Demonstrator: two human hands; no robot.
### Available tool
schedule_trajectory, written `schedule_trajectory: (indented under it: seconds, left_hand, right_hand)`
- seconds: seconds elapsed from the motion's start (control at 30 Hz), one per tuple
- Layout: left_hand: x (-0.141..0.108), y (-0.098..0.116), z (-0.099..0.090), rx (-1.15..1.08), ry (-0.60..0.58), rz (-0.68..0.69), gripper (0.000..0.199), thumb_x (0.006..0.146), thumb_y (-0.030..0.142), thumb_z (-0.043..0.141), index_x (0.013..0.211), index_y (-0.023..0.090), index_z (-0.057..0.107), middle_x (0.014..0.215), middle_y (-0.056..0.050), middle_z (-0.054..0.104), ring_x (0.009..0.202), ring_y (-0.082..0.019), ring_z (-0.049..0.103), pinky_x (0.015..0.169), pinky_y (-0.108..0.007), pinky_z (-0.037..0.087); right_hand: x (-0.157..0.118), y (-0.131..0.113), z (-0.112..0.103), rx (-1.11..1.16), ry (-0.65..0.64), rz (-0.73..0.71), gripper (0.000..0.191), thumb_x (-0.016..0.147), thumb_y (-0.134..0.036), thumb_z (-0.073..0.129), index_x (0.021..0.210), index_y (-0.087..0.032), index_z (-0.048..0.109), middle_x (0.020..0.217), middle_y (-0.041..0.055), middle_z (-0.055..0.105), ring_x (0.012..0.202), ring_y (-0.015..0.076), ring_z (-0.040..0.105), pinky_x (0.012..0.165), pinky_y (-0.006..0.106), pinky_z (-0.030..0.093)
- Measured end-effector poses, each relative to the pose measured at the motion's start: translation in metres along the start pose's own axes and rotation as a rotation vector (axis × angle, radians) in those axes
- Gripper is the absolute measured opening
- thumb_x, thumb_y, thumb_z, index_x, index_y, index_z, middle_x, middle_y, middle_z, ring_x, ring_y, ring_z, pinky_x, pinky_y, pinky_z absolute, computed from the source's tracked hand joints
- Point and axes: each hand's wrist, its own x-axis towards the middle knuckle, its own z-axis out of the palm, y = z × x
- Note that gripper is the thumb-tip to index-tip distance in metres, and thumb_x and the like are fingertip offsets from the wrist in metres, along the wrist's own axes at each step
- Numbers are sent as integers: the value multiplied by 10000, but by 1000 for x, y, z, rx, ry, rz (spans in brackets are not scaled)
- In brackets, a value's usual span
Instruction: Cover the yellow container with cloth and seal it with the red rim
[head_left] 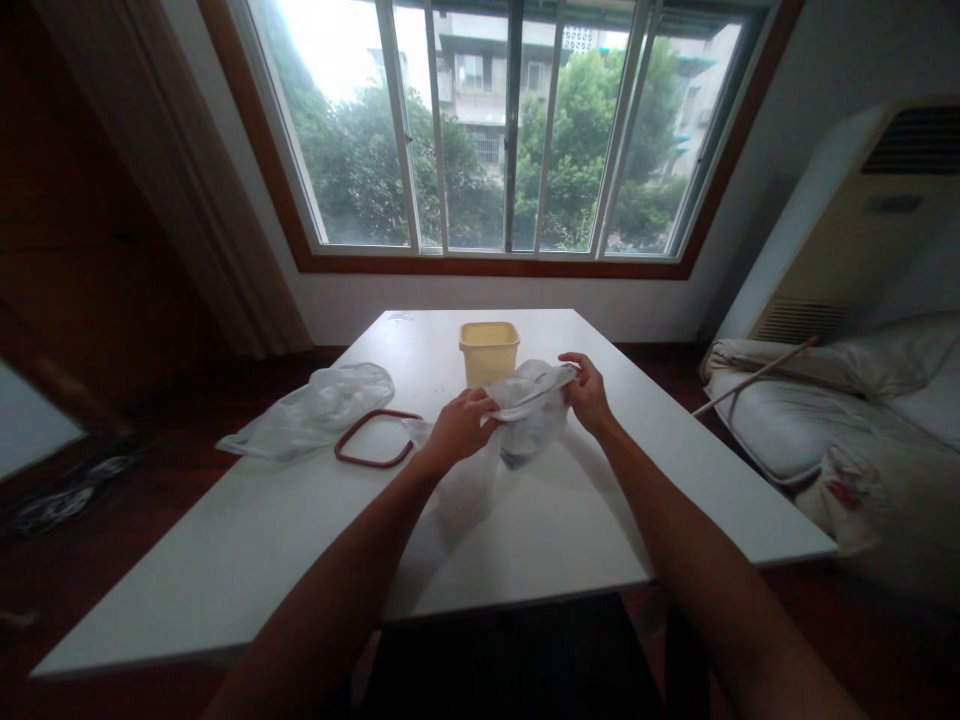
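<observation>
A translucent white plastic bag [534, 405] hangs above the table between my two hands. My left hand [463, 428] grips the left side of its upper edge, fingers closed on the plastic. At the opposite side, my right hand [589, 392] pinches the rim between thumb and fingers. Something dark bluish shows at the bottom of the bag, too blurred to name. Just behind the bag stands a yellow square plastic bin [489, 350], its lower part partly hidden. Left of my left hand lies a reddish-brown square ring [375, 462], which looks like a rim.
Another crumpled translucent plastic bag [322, 405] rests at the left edge of the white table [570, 550]. A cushioned seat [780, 415] with a thin stick [757, 378] is on the right, near a floor-standing air conditioner [847, 220]. A window is beyond.
</observation>
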Motion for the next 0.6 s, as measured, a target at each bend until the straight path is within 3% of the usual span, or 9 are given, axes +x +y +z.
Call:
schedule_trajectory:
  seconds: [0.13,0.27,0.37,0.5,0.6]
  left_hand:
    - [-1,-2,10,-104,22,15,153,868,280,614,971,226,713,1350,-84,599,1209,-260,584,1018,-407,491]
    - [0,3,21,-274,22,26,269,860,123,522,1025,212,714,1195,-69,698,1125,-219,646,1016,-386,506]
    - [3,10,26,-422,93,40,412,775,11,482,1061,189,719,1087,-60,743,1041,-198,687,1000,-367,522]
    - [4,24,22,-632,203,60,486,719,-16,480,1075,205,726,1114,-36,744,1048,-187,691,999,-351,530]
    - [2,35,13,-764,222,118,438,775,31,513,1125,204,711,1172,-52,723,1099,-190,672,1006,-353,525]
  right_hand:
    - [-10,-9,9,-396,-159,-109,528,702,-337,704,1196,-186,597,976,65,689,785,192,632,724,317,522]
    - [-12,-8,10,-712,-248,-223,680,674,-314,732,1310,-134,574,1206,151,654,1065,280,628,951,415,501]
    - [-15,-6,12,-765,-350,-250,722,702,-331,723,1370,-129,538,1297,168,630,1113,291,634,964,416,510]
    - [-23,-10,23,-757,-450,-373,667,749,-317,680,1380,-150,540,1361,158,607,1173,292,621,982,397,499]
    - [-25,-15,30,-821,-496,-352,407,752,-310,666,1123,-145,698,1160,154,716,989,288,689,854,362,530]
